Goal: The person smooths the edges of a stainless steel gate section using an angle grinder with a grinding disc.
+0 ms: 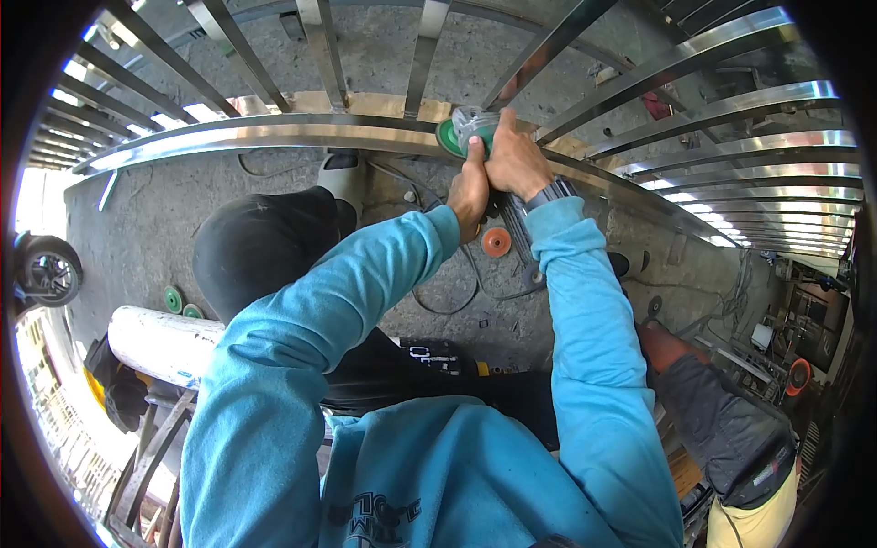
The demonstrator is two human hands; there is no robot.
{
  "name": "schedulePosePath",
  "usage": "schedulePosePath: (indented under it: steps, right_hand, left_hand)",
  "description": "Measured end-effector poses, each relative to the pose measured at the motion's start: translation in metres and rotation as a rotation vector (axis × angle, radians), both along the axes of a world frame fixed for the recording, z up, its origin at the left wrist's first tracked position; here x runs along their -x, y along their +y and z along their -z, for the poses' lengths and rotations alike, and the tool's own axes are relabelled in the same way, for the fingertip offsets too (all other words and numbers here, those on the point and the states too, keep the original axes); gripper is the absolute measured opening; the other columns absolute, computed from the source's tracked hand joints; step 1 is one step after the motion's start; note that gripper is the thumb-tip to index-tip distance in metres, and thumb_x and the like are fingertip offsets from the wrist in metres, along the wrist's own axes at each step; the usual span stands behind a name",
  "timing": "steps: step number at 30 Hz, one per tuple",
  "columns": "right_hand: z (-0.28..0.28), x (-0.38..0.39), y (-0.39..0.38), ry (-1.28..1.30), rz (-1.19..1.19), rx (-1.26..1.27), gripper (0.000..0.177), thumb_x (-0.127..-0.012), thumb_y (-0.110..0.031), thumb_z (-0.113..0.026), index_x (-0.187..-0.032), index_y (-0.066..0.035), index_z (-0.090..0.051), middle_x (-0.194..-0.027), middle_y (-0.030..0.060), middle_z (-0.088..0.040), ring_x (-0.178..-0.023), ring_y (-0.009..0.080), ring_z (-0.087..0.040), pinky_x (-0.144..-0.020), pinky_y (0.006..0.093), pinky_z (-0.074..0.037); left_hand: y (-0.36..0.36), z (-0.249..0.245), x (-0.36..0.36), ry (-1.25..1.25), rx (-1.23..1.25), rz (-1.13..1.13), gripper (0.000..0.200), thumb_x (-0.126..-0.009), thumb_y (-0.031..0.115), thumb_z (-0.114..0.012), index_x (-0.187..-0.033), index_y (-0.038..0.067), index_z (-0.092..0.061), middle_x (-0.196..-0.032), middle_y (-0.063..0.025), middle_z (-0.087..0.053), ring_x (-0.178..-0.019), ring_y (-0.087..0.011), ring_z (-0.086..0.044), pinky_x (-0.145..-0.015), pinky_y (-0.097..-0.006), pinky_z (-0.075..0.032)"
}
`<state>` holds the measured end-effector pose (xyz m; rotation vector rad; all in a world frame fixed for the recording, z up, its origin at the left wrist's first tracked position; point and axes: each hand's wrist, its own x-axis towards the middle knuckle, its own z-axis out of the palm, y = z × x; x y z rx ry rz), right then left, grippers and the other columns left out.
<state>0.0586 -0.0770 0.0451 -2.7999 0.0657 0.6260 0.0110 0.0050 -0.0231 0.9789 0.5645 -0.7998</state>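
Observation:
An angle grinder (pixel 476 124) with a green disc (pixel 449 138) is held in both of my hands at the upper middle. The disc lies at the near rail of a shiny metal frame (pixel 365 137). My left hand (pixel 470 194) wraps round the grinder's body from the left, thumb up. My right hand (pixel 518 160) closes over it from the right, with a dark band at the wrist. Part of the tool is hidden under my hands. Below them an orange disc (pixel 496 242) lies on the floor beside a cable.
Metal bars (pixel 427 55) fan out beyond the rail. Green discs (pixel 174 298) and a white cylinder (pixel 164 345) are at the left, near a wheel (pixel 53 271). Another person's arm (pixel 713 411) is at the lower right. Cables (pixel 448 310) lie on the concrete floor.

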Motion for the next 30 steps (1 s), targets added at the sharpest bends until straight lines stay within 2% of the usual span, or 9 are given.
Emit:
schedulePosePath:
  steps: [4,6,8,10,17,22,25,30]
  right_hand:
    - [-0.006,-0.003,0.007,0.017,0.001,-0.003,0.071,-0.085,-0.027,-0.072,-0.132,0.007,-0.031,-0.103,0.0380,-0.066,-0.100,0.0501,-0.067,-0.090,0.0523,-0.053]
    - [-0.011,-0.008,0.017,0.080,0.002,0.079,0.066,-0.085,-0.025,-0.072,-0.132,0.003,-0.034,-0.112,0.0315,-0.067,-0.106,0.0445,-0.067,-0.093,0.0493,-0.055]
    - [-0.006,-0.011,0.022,0.067,-0.002,0.065,0.065,-0.085,-0.025,-0.072,-0.131,0.002,-0.035,-0.113,0.0312,-0.067,-0.107,0.0445,-0.067,-0.093,0.0498,-0.055]
    - [-0.004,-0.014,0.026,0.051,0.000,0.055,0.064,-0.085,-0.026,-0.072,-0.130,0.001,-0.035,-0.114,0.0309,-0.067,-0.108,0.0444,-0.067,-0.093,0.0504,-0.055]
    - [-0.009,-0.009,0.021,0.067,0.004,0.049,0.064,-0.087,-0.028,-0.072,-0.131,0.001,-0.035,-0.115,0.0307,-0.067,-0.108,0.0444,-0.067,-0.094,0.0501,-0.054]
    - [-0.006,-0.006,0.016,0.049,0.029,0.057,0.066,-0.086,-0.028,-0.072,-0.132,0.001,-0.035,-0.115,0.0314,-0.066,-0.108,0.0441,-0.067,-0.094,0.0495,-0.054]
    - [-0.003,-0.012,0.018,0.057,0.013,0.045,0.067,-0.086,-0.028,-0.073,-0.132,0.001,-0.034,-0.114,0.0315,-0.067,-0.108,0.0441,-0.067,-0.093,0.0499,-0.055]
    - [-0.006,-0.011,0.025,0.057,-0.009,0.036,0.067,-0.086,-0.028,-0.073,-0.132,0.001,-0.034,-0.113,0.0318,-0.067,-0.108,0.0440,-0.068,-0.092,0.0511,-0.055]
  left_hand:
    - [0.003,-0.005,-0.002,0.007,-0.046,0.003,0.090,-0.100,0.070,-0.016,-0.154,-0.001,-0.031,-0.155,-0.0224,-0.040,-0.141,-0.0320,-0.041,-0.118,-0.0412,-0.032]
    - [0.006,0.003,-0.006,0.010,-0.019,-0.036,0.090,-0.100,0.070,-0.016,-0.153,-0.001,-0.033,-0.153,-0.0220,-0.042,-0.139,-0.0313,-0.043,-0.117,-0.0408,-0.033]
    - [0.008,0.016,-0.008,0.015,0.006,-0.075,0.090,-0.100,0.070,-0.017,-0.152,-0.001,-0.035,-0.151,-0.0215,-0.044,-0.138,-0.0306,-0.045,-0.116,-0.0404,-0.034]
    - [0.009,0.022,-0.010,0.023,0.033,-0.158,0.101,-0.097,0.074,-0.024,-0.147,-0.013,-0.037,-0.149,-0.0262,-0.045,-0.139,-0.0332,-0.044,-0.114,-0.0400,-0.034]
    - [0.004,0.022,-0.006,0.028,0.016,-0.139,0.102,-0.097,0.075,-0.024,-0.147,-0.013,-0.038,-0.150,-0.0265,-0.044,-0.141,-0.0333,-0.043,-0.115,-0.0402,-0.033]
    - [0.002,0.012,-0.004,-0.002,-0.102,-0.096,0.103,-0.096,0.075,-0.024,-0.145,-0.014,-0.041,-0.149,-0.0268,-0.045,-0.140,-0.0335,-0.044,-0.114,-0.0402,-0.034]
    - [0.006,0.017,-0.008,0.022,-0.024,-0.142,0.103,-0.096,0.076,-0.024,-0.146,-0.014,-0.040,-0.149,-0.0267,-0.045,-0.140,-0.0338,-0.044,-0.114,-0.0402,-0.033]
    - [0.009,0.022,-0.009,0.030,-0.056,-0.148,0.104,-0.096,0.076,-0.024,-0.146,-0.014,-0.040,-0.149,-0.0268,-0.045,-0.140,-0.0338,-0.044,-0.114,-0.0405,-0.033]
